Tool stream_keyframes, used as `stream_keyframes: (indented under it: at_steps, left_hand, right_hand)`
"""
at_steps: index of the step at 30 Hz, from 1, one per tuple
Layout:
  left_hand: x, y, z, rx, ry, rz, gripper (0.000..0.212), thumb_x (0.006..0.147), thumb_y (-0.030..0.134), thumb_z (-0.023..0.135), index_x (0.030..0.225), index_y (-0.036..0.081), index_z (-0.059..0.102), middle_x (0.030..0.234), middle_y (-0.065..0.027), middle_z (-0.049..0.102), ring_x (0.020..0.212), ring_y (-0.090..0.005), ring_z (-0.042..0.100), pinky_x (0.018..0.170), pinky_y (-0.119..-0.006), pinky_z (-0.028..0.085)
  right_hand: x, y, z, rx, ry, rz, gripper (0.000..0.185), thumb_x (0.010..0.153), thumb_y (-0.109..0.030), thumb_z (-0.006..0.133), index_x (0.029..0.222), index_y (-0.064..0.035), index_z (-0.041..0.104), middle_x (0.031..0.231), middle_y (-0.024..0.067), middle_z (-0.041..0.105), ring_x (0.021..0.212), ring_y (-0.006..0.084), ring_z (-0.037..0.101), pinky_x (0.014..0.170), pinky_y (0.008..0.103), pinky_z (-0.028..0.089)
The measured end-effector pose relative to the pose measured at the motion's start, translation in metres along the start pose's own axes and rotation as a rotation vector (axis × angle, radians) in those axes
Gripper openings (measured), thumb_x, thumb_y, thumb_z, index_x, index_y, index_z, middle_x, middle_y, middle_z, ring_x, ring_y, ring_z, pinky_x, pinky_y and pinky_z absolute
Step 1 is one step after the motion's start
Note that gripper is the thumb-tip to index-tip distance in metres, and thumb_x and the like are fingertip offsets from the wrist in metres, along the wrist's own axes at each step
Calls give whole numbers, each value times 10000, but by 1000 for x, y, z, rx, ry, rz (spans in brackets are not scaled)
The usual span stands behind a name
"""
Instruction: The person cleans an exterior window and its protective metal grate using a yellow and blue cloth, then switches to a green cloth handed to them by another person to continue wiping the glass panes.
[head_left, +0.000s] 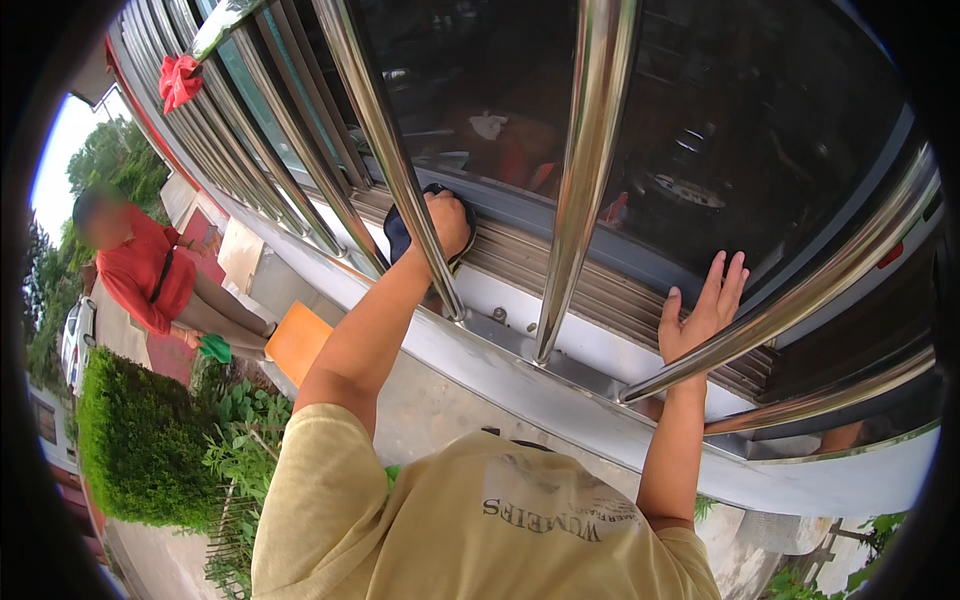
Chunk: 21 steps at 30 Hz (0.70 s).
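Observation:
My left hand (448, 225) reaches between the metal bars and grips a dark navy cloth item (397, 231). That item is bunched against the bottom of the sliding window track (510, 247), and its full shape is hidden by my fingers. My right hand (701, 319) is also past the bars, fingers extended and thumb apart, holding nothing. Its fingers lie over the lower window frame and the dark window pane (675, 150); whether they press on the glass I cannot tell. A polished steel bar (581, 187) stands between my two hands.
Another bar (390, 157) crosses in front of my left forearm. A white sill (480, 341) runs below the bars. At left stands a person in red (154, 277) holding a green cloth (215, 348), near an orange board (298, 341). A red cloth (180, 81) hangs at upper left.

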<state>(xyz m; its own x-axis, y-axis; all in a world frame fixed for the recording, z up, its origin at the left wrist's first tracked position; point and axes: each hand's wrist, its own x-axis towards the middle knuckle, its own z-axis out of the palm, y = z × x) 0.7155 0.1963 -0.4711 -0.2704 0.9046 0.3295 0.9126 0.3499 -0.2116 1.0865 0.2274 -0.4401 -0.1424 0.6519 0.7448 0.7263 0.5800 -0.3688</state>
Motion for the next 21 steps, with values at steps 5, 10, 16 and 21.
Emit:
stream_keyframes:
  at_steps: [5,10,16,21]
  left_hand:
    - [1,34,-24,-280,-97,48,273,773,189,496,827,-13,672,949,-192,623,928,-331,595,848,-386,471]
    - [0,44,-26,-616,-10,378,237,718,192,518,743,-10,639,853,-190,602,840,-371,580,790,-430,466]
    - [8,64,-26,-938,-142,715,194,767,125,476,838,-24,576,898,-189,565,897,-390,532,807,-432,431]
    - [20,83,-26,-970,-420,903,316,924,220,455,1148,8,526,984,-197,580,931,-310,562,868,-364,434]
  right_hand:
    - [2,-4,-2,29,-13,-25,642,769,-50,564,1370,-2,343,1477,223,166,1347,445,162,1085,511,165]
    - [2,-4,-2,-13,-4,-33,628,759,-53,573,1354,-10,377,1474,228,168,1340,452,178,1078,509,183]
    - [-1,-8,-4,-24,-13,-45,540,756,-26,576,1283,-11,462,1413,201,317,1270,406,324,1038,457,279]
    - [-9,-8,2,383,-119,52,337,803,34,549,1135,-21,571,1149,164,563,941,249,605,821,318,494]
